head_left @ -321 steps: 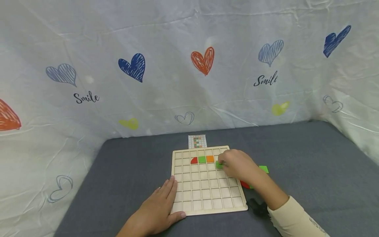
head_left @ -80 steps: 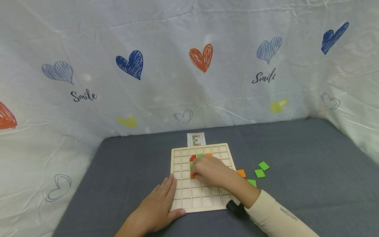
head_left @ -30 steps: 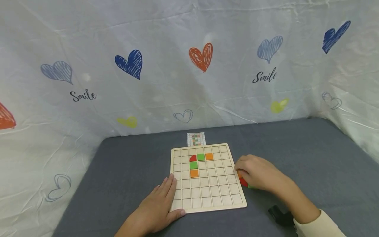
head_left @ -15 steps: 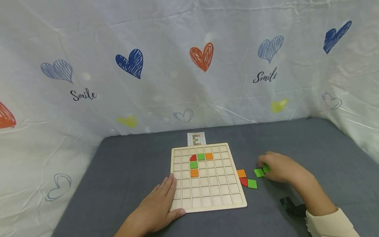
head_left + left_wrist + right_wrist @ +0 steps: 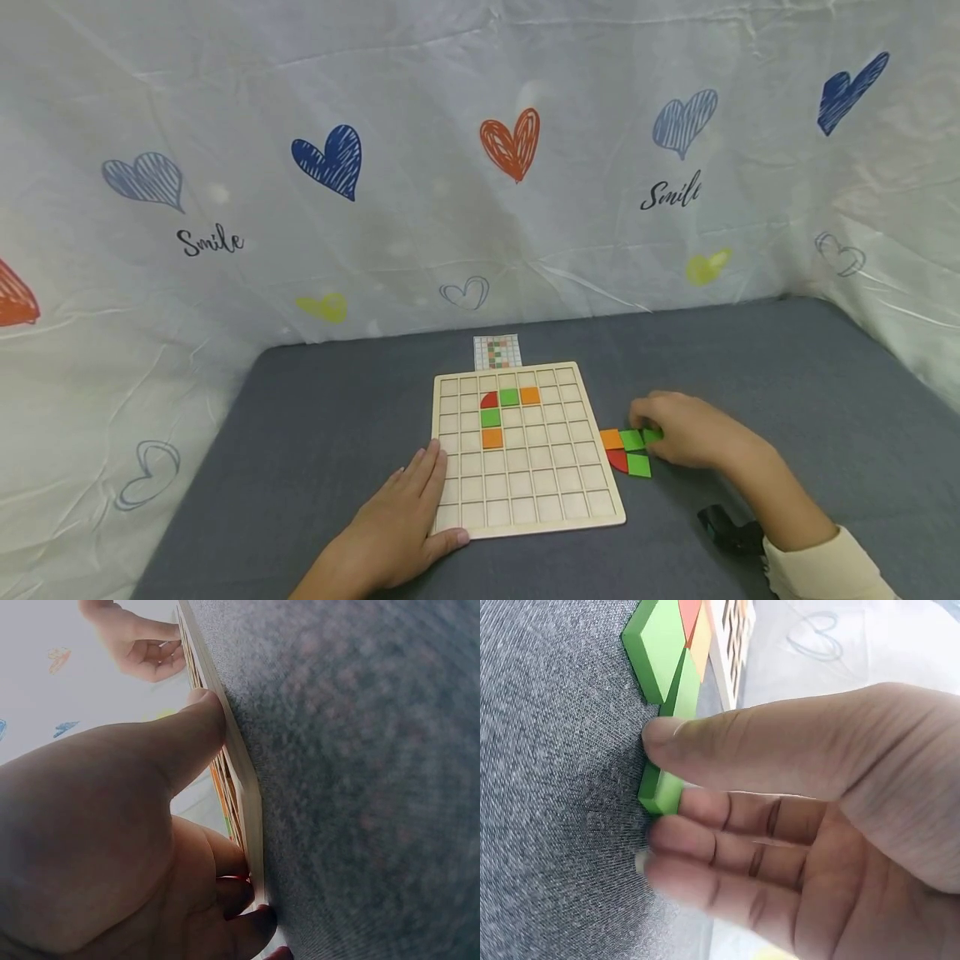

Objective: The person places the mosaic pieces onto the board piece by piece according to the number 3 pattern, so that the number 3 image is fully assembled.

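A wooden grid board (image 5: 528, 483) lies on the grey cloth. My left hand (image 5: 393, 521) rests along its left edge with straight fingers, the thumb at the near left corner. Right of the board, my right hand (image 5: 686, 429) pinches a green square tile (image 5: 652, 436) between thumb and fingers. That tile lies against another green tile (image 5: 632, 440), beside an orange tile (image 5: 611, 439). In front of these lie a red quarter-round tile (image 5: 618, 460) and a green tile (image 5: 639, 465). The right wrist view shows my thumb (image 5: 705, 746) across the pinched tile.
On the board sit a red quarter-round piece (image 5: 489, 401), green and orange squares in its row, and a green (image 5: 490, 417) and an orange square (image 5: 492, 438) beneath. A printed pattern card (image 5: 497, 352) lies behind the board. A black device (image 5: 727, 533) is at my right wrist.
An orange and a green square have joined the board's red-piece column since the oldest frame. Lately my right hand went right, then brought two green tiles left against the orange one. My left hand stayed.
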Action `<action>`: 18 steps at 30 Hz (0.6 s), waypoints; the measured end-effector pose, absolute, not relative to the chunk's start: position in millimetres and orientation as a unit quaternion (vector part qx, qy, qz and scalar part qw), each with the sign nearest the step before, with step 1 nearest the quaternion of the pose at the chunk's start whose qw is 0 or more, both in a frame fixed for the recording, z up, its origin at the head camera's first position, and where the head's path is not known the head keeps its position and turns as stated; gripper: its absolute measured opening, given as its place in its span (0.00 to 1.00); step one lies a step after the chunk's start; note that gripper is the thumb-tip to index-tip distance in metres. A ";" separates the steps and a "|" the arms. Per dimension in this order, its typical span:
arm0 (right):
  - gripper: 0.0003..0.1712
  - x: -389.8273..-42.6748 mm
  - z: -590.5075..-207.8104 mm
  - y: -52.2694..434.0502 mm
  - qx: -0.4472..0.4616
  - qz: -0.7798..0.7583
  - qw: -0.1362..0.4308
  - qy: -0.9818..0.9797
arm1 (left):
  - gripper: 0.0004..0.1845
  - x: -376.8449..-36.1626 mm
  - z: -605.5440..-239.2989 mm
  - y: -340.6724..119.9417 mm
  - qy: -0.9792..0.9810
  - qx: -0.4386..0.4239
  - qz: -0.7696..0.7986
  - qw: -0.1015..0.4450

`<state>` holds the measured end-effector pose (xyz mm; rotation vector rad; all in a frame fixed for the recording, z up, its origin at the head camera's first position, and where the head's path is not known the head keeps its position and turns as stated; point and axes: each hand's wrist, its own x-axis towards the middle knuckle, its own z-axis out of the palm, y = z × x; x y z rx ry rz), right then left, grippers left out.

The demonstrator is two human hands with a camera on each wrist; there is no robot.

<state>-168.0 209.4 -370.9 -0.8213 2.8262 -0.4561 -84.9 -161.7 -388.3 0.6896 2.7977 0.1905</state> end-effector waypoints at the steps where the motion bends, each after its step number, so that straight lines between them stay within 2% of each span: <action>1: 0.14 -167.9 -370.7 209.3 -0.278 -0.156 0.083 0.944 | 0.49 -84.7 -388.1 -161.8 0.961 0.239 0.066 0.125; 18: 0.15 -171.6 -375.3 212.4 -0.299 -0.133 0.034 0.944 | 0.48 -84.2 -388.1 -162.0 0.961 0.244 0.064 0.118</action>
